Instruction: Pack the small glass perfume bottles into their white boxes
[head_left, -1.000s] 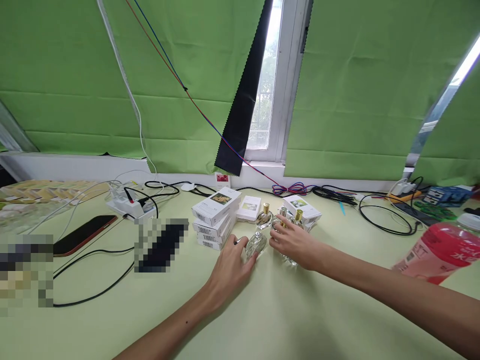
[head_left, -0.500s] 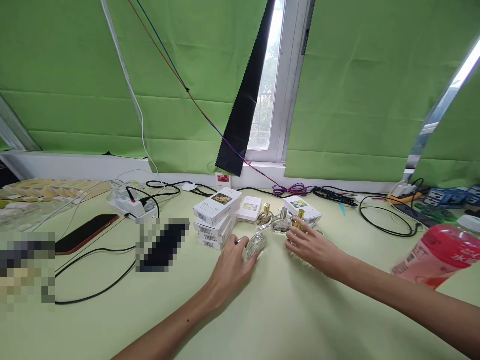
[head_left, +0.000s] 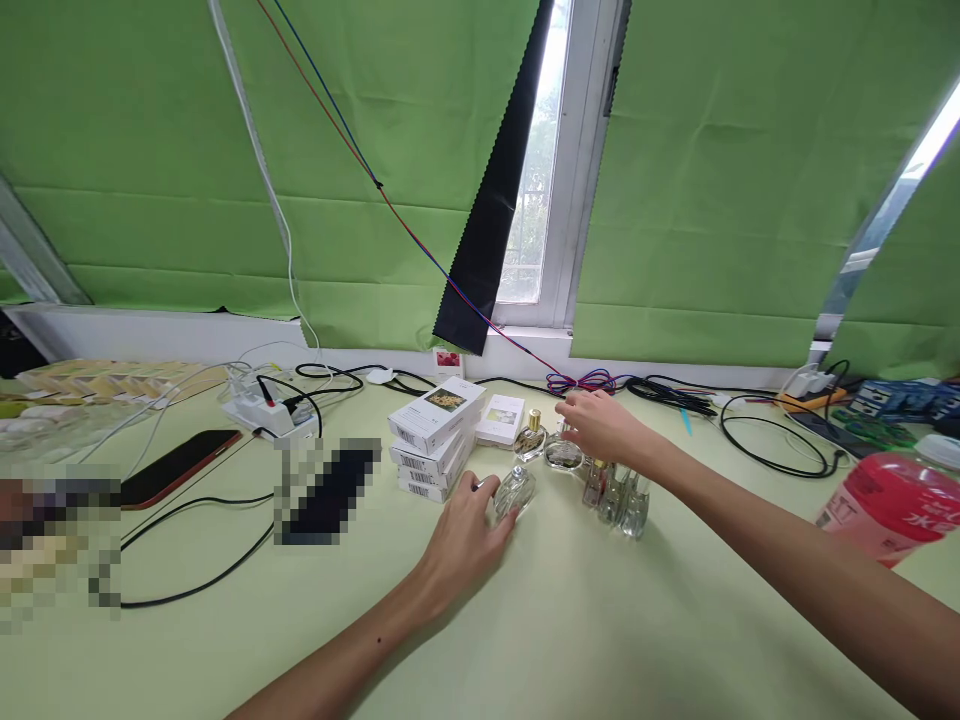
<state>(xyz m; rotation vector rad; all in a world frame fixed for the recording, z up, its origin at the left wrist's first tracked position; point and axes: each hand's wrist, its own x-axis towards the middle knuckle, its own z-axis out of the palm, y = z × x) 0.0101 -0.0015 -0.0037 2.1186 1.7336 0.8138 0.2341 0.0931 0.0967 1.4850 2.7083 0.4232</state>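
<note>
My left hand [head_left: 469, 530] is closed round a clear glass bottle [head_left: 515, 492] on the table, right of a stack of white boxes [head_left: 436, 432]. My right hand [head_left: 604, 425] reaches over a round bottle [head_left: 562, 452], its fingers at the bottle's top; whether they grip it is hard to tell. Just left of that stands a gold-capped bottle [head_left: 530, 437]. Several small bottles [head_left: 615, 497] stand in a row below my right wrist. A flat white box [head_left: 500, 420] lies behind the bottles.
A pink-labelled bottle [head_left: 892, 505] is at the right. Coiled cables [head_left: 667, 393] run along the wall. On the left are a phone [head_left: 180, 467], a power strip [head_left: 274, 415] and a loose black cable [head_left: 202, 603].
My right hand has moved up and left from the small bottles to the round bottle, uncovering the row of small bottles. My left hand keeps its hold on the glass bottle.
</note>
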